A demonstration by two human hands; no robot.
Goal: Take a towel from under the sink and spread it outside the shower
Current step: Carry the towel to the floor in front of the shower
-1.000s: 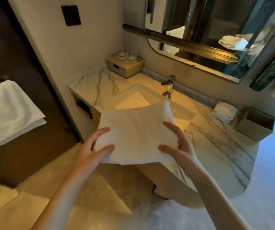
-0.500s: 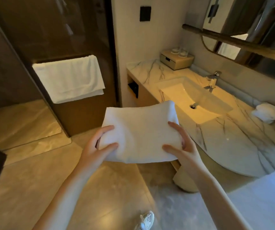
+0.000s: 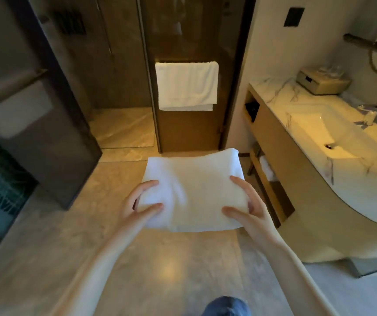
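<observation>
Folded white towel (image 3: 193, 192) held level above floor (image 3: 69, 236), between both hands. Left hand (image 3: 137, 204) grips near-left edge, thumb on top. Right hand (image 3: 251, 207) grips near-right edge likewise. Shower door (image 3: 194, 128) ahead; sink (image 3: 315, 131) at right.

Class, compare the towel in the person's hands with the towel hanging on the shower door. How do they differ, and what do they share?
1. The held towel is gripped at its near corners by the left hand and right hand; no hand touches the hanging towel.
2. The held towel lies roughly level as a thick folded pad; the hanging towel is draped vertically against the shower door.
Both are white.
</observation>
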